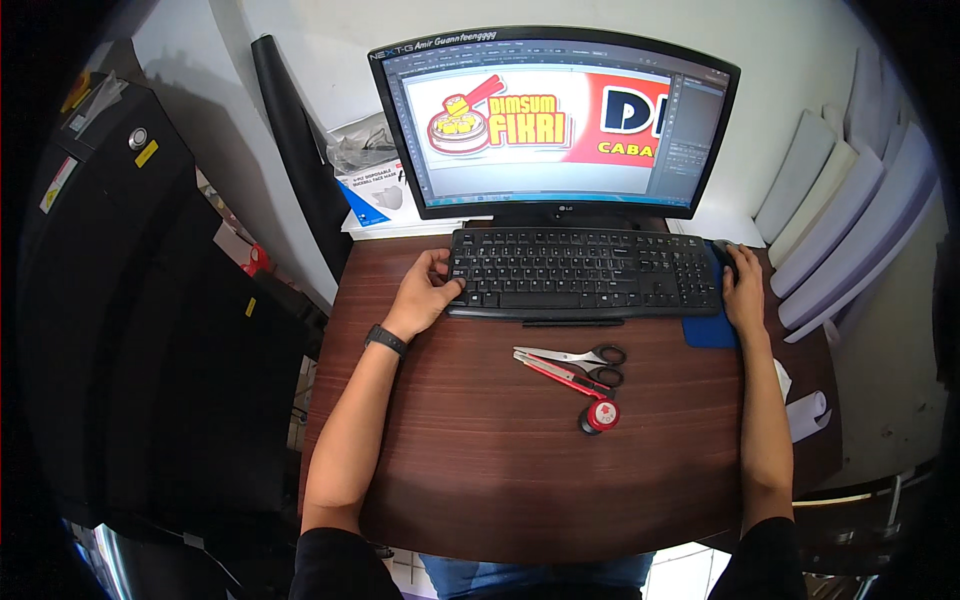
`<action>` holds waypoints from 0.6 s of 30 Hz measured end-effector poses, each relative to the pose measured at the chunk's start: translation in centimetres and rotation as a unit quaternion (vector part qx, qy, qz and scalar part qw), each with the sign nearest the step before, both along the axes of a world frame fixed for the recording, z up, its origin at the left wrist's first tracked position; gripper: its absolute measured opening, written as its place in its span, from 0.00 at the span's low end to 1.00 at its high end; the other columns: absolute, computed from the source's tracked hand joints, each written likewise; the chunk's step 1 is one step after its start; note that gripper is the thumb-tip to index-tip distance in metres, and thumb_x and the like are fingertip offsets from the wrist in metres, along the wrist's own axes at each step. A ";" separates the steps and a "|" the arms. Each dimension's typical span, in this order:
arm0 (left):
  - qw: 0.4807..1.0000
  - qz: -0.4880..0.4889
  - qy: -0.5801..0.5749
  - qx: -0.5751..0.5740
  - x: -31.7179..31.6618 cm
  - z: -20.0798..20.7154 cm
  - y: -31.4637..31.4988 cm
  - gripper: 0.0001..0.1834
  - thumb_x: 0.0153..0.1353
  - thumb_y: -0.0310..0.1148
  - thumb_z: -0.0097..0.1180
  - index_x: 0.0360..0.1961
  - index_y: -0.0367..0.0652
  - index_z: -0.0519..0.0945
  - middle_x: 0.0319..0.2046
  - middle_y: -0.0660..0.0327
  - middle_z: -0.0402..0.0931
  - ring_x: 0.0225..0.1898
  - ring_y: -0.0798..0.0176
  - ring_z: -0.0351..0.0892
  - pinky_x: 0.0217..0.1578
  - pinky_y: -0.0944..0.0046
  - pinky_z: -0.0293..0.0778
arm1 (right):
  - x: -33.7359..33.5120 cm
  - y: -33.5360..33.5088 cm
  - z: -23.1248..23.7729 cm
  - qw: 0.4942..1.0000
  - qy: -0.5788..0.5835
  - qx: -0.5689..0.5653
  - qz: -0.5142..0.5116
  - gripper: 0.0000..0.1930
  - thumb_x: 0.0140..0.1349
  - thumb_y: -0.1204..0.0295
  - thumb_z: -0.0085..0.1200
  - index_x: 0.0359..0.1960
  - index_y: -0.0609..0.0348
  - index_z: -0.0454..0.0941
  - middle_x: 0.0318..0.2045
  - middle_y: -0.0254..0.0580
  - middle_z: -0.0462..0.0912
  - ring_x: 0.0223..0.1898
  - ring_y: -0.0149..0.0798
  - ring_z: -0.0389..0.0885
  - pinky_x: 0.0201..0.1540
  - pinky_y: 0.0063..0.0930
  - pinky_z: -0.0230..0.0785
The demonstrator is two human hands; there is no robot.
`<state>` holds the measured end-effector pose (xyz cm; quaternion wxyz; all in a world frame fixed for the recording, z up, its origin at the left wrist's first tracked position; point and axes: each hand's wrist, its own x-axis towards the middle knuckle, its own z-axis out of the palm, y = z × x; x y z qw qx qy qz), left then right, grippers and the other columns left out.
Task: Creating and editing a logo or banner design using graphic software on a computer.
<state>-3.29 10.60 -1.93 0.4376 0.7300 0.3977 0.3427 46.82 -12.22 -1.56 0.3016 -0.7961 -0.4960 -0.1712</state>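
My left hand (425, 296), with a dark watch on the wrist, rests at the left end of a black keyboard (560, 270). Its thumb touches the lower corner keys; the other fingers bend loosely by the upper keys, apart from the thumb. At the keyboard's right end, my right hand (744, 288) is closed over a dark computer mouse (722, 252), which the fingers partly cover. Under the mouse lies a blue mouse pad (710, 331). Behind the keyboard stands a monitor (550, 130), showing a red, white and yellow banner design with a food-basket picture in an editing program.
Scissors (580, 356) with black handles, a red cutter knife (560, 374) and a small round red-and-black object (601, 414) lie on the brown desk (480, 470). Paper rolls (830, 215) lean at right. A mask box (378, 196) stands behind; a large black machine (130, 300) fills the left.
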 end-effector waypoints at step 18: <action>1.000 -0.009 0.015 -0.026 0.2 0.8 -0.3 0.31 0.60 0.28 0.68 0.63 0.35 0.71 0.43 0.65 0.72 0.36 0.73 0.70 0.41 0.71 0.74 | 0.0 -0.2 0.2 1.000 -0.019 0.009 0.007 0.20 0.67 0.76 0.55 0.62 0.56 0.77 0.65 0.55 0.73 0.66 0.57 0.71 0.68 0.45 0.65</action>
